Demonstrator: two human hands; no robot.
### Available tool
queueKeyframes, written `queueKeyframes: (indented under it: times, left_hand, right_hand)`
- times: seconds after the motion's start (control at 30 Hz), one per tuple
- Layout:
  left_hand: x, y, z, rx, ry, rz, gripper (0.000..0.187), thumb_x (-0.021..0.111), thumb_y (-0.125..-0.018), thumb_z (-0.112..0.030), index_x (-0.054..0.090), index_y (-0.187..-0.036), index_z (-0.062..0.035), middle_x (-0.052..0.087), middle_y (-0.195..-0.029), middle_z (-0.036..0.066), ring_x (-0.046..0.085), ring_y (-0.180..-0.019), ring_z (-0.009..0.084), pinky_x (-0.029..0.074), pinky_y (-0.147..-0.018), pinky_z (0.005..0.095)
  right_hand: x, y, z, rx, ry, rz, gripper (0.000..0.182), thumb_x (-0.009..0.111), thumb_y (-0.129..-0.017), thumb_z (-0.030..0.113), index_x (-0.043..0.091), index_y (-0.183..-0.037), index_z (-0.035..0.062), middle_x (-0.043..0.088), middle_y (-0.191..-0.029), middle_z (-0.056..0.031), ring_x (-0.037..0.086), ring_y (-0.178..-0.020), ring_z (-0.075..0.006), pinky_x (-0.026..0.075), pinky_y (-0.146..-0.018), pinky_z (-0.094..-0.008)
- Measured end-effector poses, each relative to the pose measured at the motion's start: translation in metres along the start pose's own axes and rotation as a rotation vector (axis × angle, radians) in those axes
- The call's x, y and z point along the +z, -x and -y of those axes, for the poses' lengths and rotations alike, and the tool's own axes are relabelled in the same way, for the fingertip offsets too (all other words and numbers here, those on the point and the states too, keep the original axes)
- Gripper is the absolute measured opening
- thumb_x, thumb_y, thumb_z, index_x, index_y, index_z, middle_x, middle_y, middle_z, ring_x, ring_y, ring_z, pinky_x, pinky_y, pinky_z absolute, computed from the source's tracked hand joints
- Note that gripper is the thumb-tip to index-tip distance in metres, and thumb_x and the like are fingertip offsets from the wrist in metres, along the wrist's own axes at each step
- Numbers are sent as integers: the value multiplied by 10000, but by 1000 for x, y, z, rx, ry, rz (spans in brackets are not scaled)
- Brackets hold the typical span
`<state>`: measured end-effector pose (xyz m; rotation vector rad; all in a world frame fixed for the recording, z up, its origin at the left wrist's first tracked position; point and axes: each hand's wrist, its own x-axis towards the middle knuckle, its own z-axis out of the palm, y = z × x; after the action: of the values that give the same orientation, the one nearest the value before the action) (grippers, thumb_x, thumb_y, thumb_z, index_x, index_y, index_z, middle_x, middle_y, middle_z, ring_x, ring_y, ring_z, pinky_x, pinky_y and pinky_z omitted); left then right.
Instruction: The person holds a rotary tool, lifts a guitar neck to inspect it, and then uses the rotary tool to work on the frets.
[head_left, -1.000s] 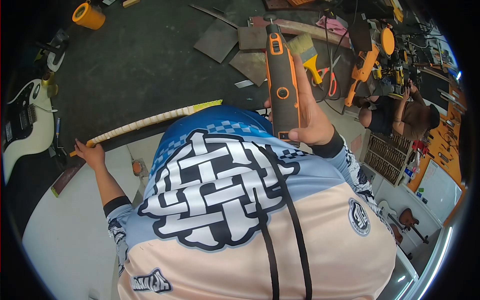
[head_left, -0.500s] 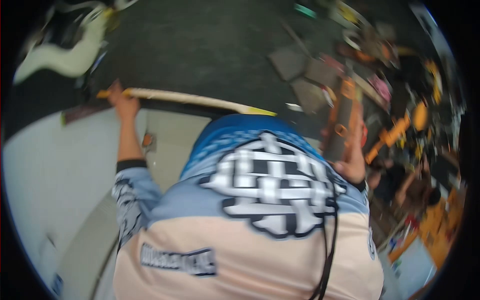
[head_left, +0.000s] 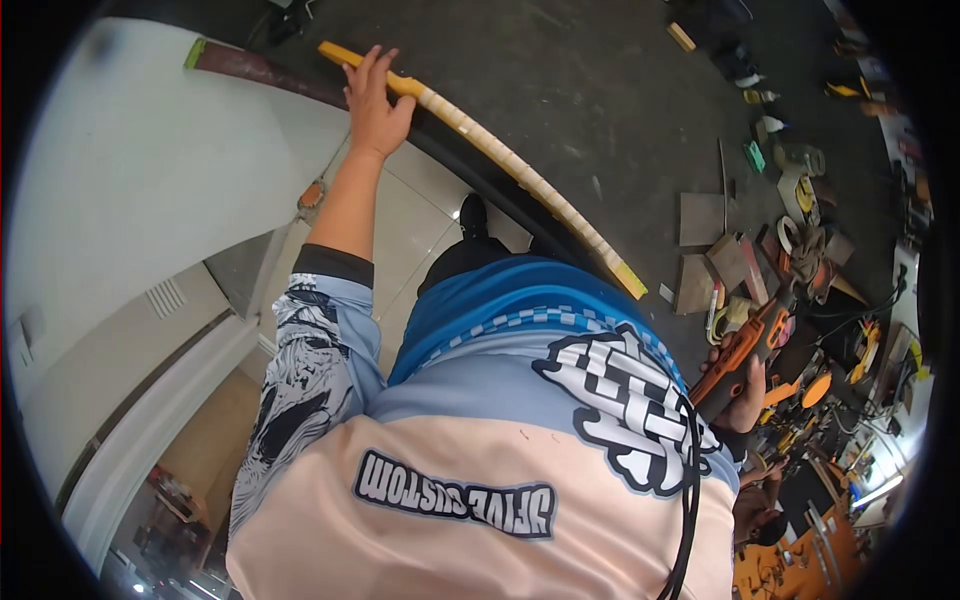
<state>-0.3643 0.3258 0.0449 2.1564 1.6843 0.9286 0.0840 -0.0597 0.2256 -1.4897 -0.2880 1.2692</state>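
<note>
Yellow wood shows under the left hand [head_left: 380,115], whose fingers are spread over the bare, shaped end of one long guitar neck wrapped in cream tape bands [head_left: 520,172]; how firmly they press I cannot tell. The right hand [head_left: 745,395] is closed around one orange-and-black handheld power tool [head_left: 745,350], its narrow end pointing away from the body, perhaps to hold that end clear of the neck. The neck lies along the near edge of the dark tabletop [head_left: 600,110], probably for easy reach, its lime-yellow end [head_left: 628,280] near the blue shirt hem. Beyond the left hand is one dark red strip with a green tip [head_left: 250,68]. Farther right I count at least three flat brown boards [head_left: 703,220], one small green object [head_left: 753,155] and one pale wooden block [head_left: 682,37]. Another person [head_left: 765,515] is partly visible.
</note>
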Motion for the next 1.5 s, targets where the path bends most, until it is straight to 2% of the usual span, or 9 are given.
queueKeyframes:
  times: [0.23, 0.27, 0.37, 0.4, 0.53, 0.8, 1.27, 1.4, 1.5]
  left_hand:
    - [33, -5, 15, 98, 102, -235, 340, 563, -1004, -425, 639, -1197, -156, 504, -1447, 131, 298, -1457, 464, 157, -1193, 680]
    - [35, -5, 11, 136, 10, -245, 416, 498, -1016, -398, 565, -1207, -35, 465, -1392, 193, 394, -1364, 406, 257, -1189, 578]
    - [47, -8, 11, 217, 103, -401, 345, 527, -1043, -297, 481, -1282, -51, 584, -1300, 109, 420, -1400, 315, 75, -1240, 626]
    - [41, -10, 1, 218, -38, -409, 377, 486, -1041, -278, 406, -1287, -4, 496, -1322, 142, 437, -1332, 314, 201, -1221, 548]
    - [52, 1, 13, 69, 123, -458, 472, 592, -1014, -284, 427, -1357, -4, 337, -1496, 310, 343, -1390, 454, 274, -1148, 557]
    - [56, 2, 22, 96, 47, -461, 385, 500, -1052, -282, 429, -1289, 12, 239, -1548, 381, 290, -1429, 492, 237, -1174, 530]
    - [66, 3, 34, 137, 53, -464, 374, 397, -1048, -248, 387, -1308, 20, 222, -1548, 395, 266, -1452, 455, 190, -1174, 526]
    - [65, 2, 36, 171, 33, -438, 376, 392, -1043, -240, 385, -1291, 42, 216, -1541, 412, 269, -1446, 466, 198, -1173, 525]
    - [65, 1, 30, 153, 52, -438, 381, 393, -1042, -239, 384, -1284, 56, 228, -1528, 424, 269, -1443, 474, 202, -1170, 529]
  right_hand:
    - [96, -38, 18, -76, 538, 167, 827, 640, -994, 310, 148, -1632, 124, 616, -1096, -105, 634, -771, -148, 543, -651, -288]
    - [113, -48, 23, -76, 575, 240, 817, 612, -1011, 299, 125, -1642, 121, 618, -1101, -98, 624, -773, -135, 534, -662, -272]
    - [148, -80, 23, -13, 635, 396, 733, 550, -1043, 261, 157, -1637, 87, 628, -1118, -88, 610, -792, -120, 520, -697, -256]
    - [160, -92, 21, -28, 685, 454, 708, 547, -1046, 253, 189, -1628, 67, 628, -1137, -80, 595, -794, -107, 510, -701, -244]
    - [222, -136, 16, -59, 872, 622, 646, 550, -1038, 185, 275, -1591, -2, 569, -1393, -140, 526, -1261, -167, 368, -1088, -283]
    - [286, -213, -11, 97, 809, 793, 659, 590, -1038, 260, 309, -1582, 15, 661, -1255, -161, 621, -1137, -185, 461, -1004, -303]
    - [283, -239, 6, -110, 802, 696, 734, 633, -963, 236, 319, -1560, -55, 689, -1104, -157, 635, -927, -158, 486, -845, -260]
    - [294, -240, -8, -247, 936, 792, 628, 693, -931, 159, 470, -1482, -43, 700, -1203, -244, 708, -1074, -269, 517, -951, -335]
    - [305, -240, -25, -271, 924, 804, 622, 716, -933, 175, 489, -1489, 10, 728, -1107, -237, 736, -1001, -295, 544, -891, -346]
